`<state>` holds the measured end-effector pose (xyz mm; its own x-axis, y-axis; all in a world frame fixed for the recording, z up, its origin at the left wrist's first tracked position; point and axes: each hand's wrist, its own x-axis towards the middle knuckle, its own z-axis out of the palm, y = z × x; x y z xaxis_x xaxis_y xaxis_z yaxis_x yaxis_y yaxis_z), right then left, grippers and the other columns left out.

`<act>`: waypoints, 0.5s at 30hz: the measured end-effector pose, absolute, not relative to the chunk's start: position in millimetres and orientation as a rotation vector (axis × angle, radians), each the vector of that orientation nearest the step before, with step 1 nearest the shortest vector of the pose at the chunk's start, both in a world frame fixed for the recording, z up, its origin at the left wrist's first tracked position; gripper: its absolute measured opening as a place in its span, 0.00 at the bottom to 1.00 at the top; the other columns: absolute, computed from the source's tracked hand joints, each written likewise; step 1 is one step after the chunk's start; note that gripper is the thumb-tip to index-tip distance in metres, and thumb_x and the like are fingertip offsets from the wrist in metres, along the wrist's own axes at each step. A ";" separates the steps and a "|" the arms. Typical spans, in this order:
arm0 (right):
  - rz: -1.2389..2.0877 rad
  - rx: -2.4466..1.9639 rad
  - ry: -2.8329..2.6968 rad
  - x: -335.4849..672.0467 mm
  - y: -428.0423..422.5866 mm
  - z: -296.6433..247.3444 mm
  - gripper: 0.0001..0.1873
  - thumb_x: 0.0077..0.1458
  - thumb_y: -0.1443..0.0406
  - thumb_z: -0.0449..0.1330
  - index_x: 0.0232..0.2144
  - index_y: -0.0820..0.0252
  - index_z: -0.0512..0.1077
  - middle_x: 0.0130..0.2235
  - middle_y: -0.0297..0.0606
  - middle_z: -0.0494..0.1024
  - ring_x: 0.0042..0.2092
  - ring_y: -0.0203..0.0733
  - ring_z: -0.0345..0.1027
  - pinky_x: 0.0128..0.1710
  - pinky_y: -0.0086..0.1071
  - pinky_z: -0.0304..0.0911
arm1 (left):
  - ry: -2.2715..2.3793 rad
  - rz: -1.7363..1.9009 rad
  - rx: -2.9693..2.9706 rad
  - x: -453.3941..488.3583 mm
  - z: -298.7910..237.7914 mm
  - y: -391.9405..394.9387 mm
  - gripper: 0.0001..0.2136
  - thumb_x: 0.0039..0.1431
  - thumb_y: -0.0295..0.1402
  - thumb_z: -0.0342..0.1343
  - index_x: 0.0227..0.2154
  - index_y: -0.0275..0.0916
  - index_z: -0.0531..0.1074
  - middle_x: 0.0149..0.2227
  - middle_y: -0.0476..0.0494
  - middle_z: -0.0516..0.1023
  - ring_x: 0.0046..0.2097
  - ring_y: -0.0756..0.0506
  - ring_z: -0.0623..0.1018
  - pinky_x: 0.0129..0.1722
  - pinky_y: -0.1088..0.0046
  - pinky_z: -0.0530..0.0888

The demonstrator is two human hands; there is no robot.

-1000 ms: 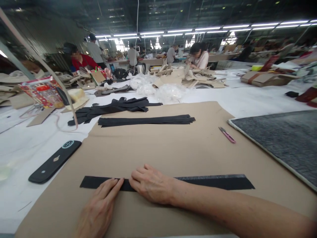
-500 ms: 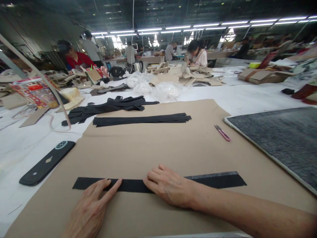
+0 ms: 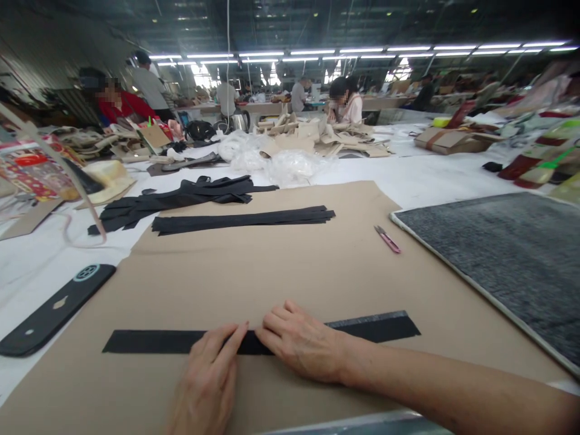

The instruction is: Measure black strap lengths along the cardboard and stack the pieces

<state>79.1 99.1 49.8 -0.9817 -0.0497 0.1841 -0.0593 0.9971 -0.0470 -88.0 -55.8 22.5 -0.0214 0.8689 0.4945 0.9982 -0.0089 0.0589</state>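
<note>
A long black strip (image 3: pixel 149 342) lies across the brown sheet in front of me. Along its upper edge at the right end runs a lighter grey band (image 3: pixel 383 316). My left hand (image 3: pixel 212 368) bends over the middle of the strip, thumb and fingers drawn close and pressing at its upper edge. Just to the right, my right hand (image 3: pixel 299 341) has its fingers curled together on the same strip, and the forearm crosses below its right end. The strip's middle is partly hidden under both hands.
Beyond the hands lie a stack of black strips (image 3: pixel 244 221), a looser black pile (image 3: pixel 181 198) and pink thread snips (image 3: pixel 387 239). A black phone (image 3: pixel 54 314) is at left, a grey textured board (image 3: pixel 493 254) at right. Plastic bags (image 3: pixel 254 154) and co-workers are farther back.
My left hand has slid right along the strip, closer to my right hand, and its fingers have come together. The view has turned slightly right, so the surroundings appear farther left.
</note>
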 end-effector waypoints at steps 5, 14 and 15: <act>0.041 0.034 -2.877 63.4 88.8 42.6 0.08 0.64 0.70 0.46 0.39 0.65 0.65 0.35 0.39 0.66 0.36 0.41 0.57 0.37 0.36 0.53 | -1.961 -0.558 -2.002 -83.7 7.2 -51.1 0.18 0.59 0.25 0.44 0.52 0.37 0.66 0.45 0.42 0.74 0.47 0.47 0.74 0.48 0.73 0.73; 0.072 0.062 -2.972 100.0 104.7 47.1 0.06 0.63 0.69 0.50 0.38 0.64 0.67 0.36 0.38 0.66 0.37 0.41 0.55 0.37 0.34 0.53 | -1.851 -0.248 -2.085 -98.9 3.7 -61.4 0.27 0.56 0.22 0.43 0.58 0.44 0.61 0.52 0.46 0.71 0.53 0.46 0.71 0.52 0.70 0.72; 0.076 0.053 -2.980 104.6 106.1 47.2 0.06 0.63 0.69 0.50 0.38 0.64 0.67 0.36 0.39 0.66 0.37 0.41 0.55 0.37 0.35 0.53 | -1.839 -0.229 -2.082 -98.1 4.1 -61.2 0.27 0.55 0.21 0.43 0.58 0.44 0.61 0.52 0.46 0.71 0.53 0.46 0.71 0.51 0.70 0.72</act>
